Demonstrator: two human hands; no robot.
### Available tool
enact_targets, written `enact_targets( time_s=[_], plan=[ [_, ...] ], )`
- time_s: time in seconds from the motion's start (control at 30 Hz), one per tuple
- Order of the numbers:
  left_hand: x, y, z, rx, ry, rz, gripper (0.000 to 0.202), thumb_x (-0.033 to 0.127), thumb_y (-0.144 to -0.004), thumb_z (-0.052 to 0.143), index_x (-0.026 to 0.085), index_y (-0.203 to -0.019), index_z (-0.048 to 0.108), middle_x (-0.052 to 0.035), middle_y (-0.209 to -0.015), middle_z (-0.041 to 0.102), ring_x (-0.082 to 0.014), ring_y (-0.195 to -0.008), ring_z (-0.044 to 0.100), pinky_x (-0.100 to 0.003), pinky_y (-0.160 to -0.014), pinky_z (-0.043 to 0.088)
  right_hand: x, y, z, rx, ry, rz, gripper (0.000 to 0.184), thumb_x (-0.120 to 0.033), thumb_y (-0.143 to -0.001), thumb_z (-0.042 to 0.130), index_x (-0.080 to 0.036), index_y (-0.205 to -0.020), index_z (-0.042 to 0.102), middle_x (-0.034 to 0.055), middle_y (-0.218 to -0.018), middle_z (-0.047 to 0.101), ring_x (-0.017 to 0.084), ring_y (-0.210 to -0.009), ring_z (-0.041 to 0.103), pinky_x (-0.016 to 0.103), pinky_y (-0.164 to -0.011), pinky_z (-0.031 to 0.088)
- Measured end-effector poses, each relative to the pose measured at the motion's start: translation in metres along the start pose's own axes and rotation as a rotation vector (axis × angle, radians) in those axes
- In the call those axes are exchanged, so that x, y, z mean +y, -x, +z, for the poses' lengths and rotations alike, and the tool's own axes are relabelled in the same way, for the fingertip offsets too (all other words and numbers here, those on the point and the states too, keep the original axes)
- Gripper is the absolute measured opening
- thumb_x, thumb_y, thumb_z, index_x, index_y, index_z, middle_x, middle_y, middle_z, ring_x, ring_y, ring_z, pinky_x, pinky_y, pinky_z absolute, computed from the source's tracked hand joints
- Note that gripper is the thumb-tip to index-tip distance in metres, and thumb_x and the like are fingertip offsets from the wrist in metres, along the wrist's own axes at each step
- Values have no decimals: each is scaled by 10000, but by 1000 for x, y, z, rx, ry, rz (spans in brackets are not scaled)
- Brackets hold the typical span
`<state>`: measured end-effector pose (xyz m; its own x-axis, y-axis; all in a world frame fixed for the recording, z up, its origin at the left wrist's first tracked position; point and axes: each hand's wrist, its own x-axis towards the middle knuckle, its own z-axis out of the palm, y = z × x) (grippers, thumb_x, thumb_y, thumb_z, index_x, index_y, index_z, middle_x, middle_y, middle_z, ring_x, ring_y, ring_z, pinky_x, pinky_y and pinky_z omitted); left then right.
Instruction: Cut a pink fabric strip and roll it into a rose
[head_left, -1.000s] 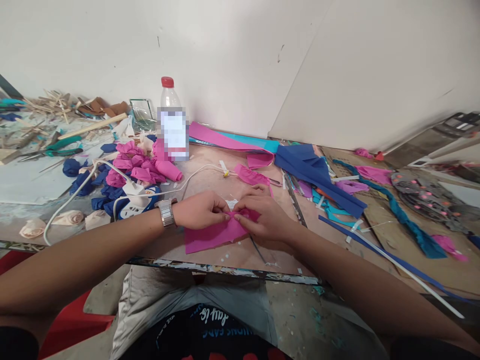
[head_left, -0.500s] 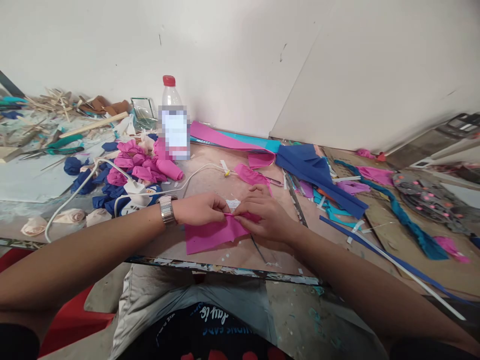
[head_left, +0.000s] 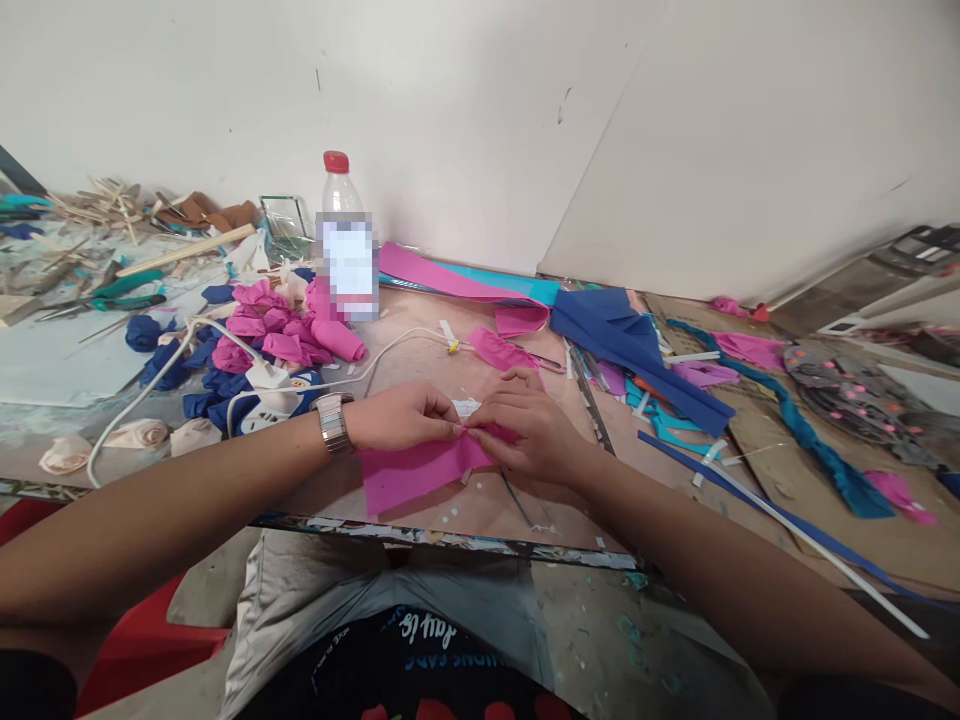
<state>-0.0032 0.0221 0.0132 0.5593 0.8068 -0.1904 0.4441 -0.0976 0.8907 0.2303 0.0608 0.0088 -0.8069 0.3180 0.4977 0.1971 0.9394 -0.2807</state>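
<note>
Both hands pinch the upper edge of a pink strip of crepe-like paper or fabric (head_left: 411, 474) over the table's front part. My left hand (head_left: 401, 416), with a metal watch (head_left: 332, 422) on the wrist, is closed on the edge, thumb and forefinger together. Almost touching it, my right hand (head_left: 525, 425) grips the same edge, its other fingers curled. The strip's loose part hangs down to the left and lies near the table edge. A small white piece (head_left: 466, 408) shows just behind the fingertips. A gathered pink piece (head_left: 501, 350) lies beyond my right hand.
On the left are crumpled pink flowers (head_left: 281, 338), dark blue ones (head_left: 154, 332), a white cable (head_left: 390, 355) and green-handled pliers (head_left: 127, 290). A red-capped bottle (head_left: 339, 185) stands behind. To the right lie folded blue strips (head_left: 637, 345), a teal twisted strip (head_left: 806, 440) and a white stick (head_left: 825, 555).
The pinched edge has been drawn in between the fingertips, and the strip's loose part has shifted slightly left and down. Both hands stay almost in place.
</note>
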Motion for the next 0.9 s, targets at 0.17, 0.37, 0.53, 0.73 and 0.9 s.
enact_targets(
  time_s=[0.17, 0.37, 0.53, 0.73, 0.9],
  plan=[
    [-1, 0, -1, -21, 10, -11, 226, 284, -847, 570, 125, -854, 730, 21, -690, 568, -115, -639, 436, -254, -609, 346, 0, 0, -1, 8, -5, -2, 113, -256, -1005, 650, -243, -933, 736, 13, -829, 791, 195, -795, 711, 446, -938, 432],
    [0, -1, 1, -25, 13, 11, 282, 375, -891, 593, 142, -750, 667, 34, -627, 484, -106, -603, 382, -244, -564, 303, 3, 2, 1, -2, -16, -28, 111, -210, -986, 652, -252, -956, 751, 18, -850, 800, 195, -807, 719, 410, -883, 458],
    [1, 0, 1, -28, -41, 29, 392, 483, -939, 579, 153, -731, 619, 48, -613, 406, -100, -581, 335, -253, -552, 274, 1, 1, 0, -1, 17, -9, 99, -254, -993, 656, -240, -942, 741, 15, -819, 792, 203, -783, 701, 446, -920, 415],
    [2, 3, 6, 99, -272, 79, 330, 378, -954, 547, 153, -737, 653, 34, -611, 491, -109, -595, 395, -266, -581, 282, 0, 1, 1, -34, 13, 30, 109, -249, -1000, 644, -228, -927, 722, 16, -834, 790, 201, -802, 685, 442, -927, 395],
    [2, 3, 10, 166, -376, 132, 312, 316, -967, 528, 155, -760, 696, 14, -630, 592, -117, -597, 467, -269, -599, 299, 3, 2, 4, -62, 22, 66, 120, -266, -1008, 628, -222, -916, 692, 28, -855, 772, 228, -884, 666, 438, -910, 379]
  ],
)
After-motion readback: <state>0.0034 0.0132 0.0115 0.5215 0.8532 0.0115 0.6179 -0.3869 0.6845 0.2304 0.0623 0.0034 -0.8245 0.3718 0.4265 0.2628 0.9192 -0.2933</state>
